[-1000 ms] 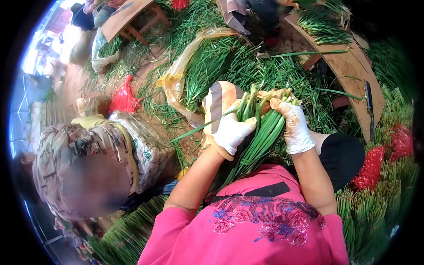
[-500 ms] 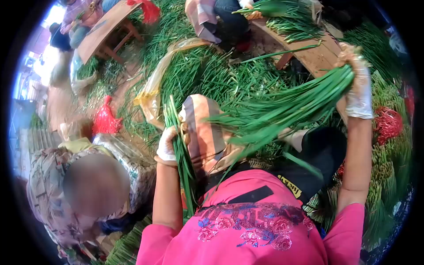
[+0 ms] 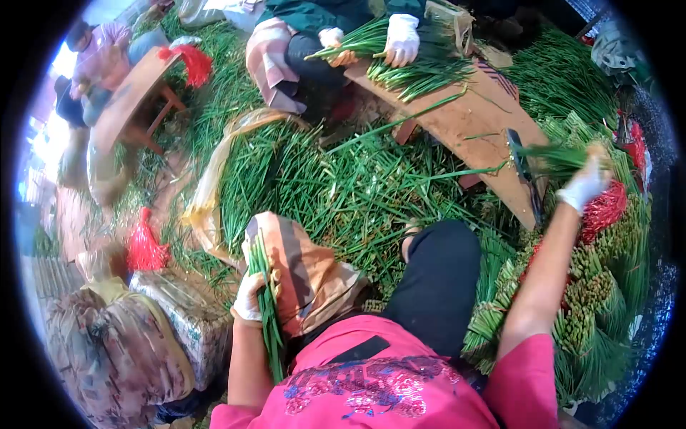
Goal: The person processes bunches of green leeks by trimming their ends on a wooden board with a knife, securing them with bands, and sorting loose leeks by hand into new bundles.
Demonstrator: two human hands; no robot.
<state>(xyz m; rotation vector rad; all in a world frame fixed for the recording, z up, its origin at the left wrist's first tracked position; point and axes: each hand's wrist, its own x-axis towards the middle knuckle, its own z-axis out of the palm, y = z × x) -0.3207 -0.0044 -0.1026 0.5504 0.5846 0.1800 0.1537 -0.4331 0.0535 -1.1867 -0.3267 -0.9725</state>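
Observation:
In a white glove, my left hand (image 3: 251, 294) is closed around a slim bunch of long green stalks (image 3: 269, 322), held upright by my lap. My right hand (image 3: 587, 177), gloved too and slightly blurred, is stretched out to the far right. It grips a bunch of green stalks (image 3: 554, 160) that points left across the end of a wooden bench (image 3: 457, 132). Beneath that bunch, a dark, narrow blade-like piece (image 3: 524, 175) stands at the bench edge. Close below my right hand is a bundle of red ties (image 3: 604, 211).
Tied green bundles (image 3: 593, 286) are stacked at my right. Loose stalks (image 3: 336, 179) cover the ground ahead. A co-worker's gloved hands (image 3: 402, 41) handle stalks on the bench. Another person (image 3: 114, 350) sits at my left, near red ties (image 3: 146, 243). A second bench (image 3: 132, 96) stands further off.
My right hand has moved lower with its bunch, whose long leaves no longer fan out over my lap. The view has shifted, and my left hand still holds its stalks.

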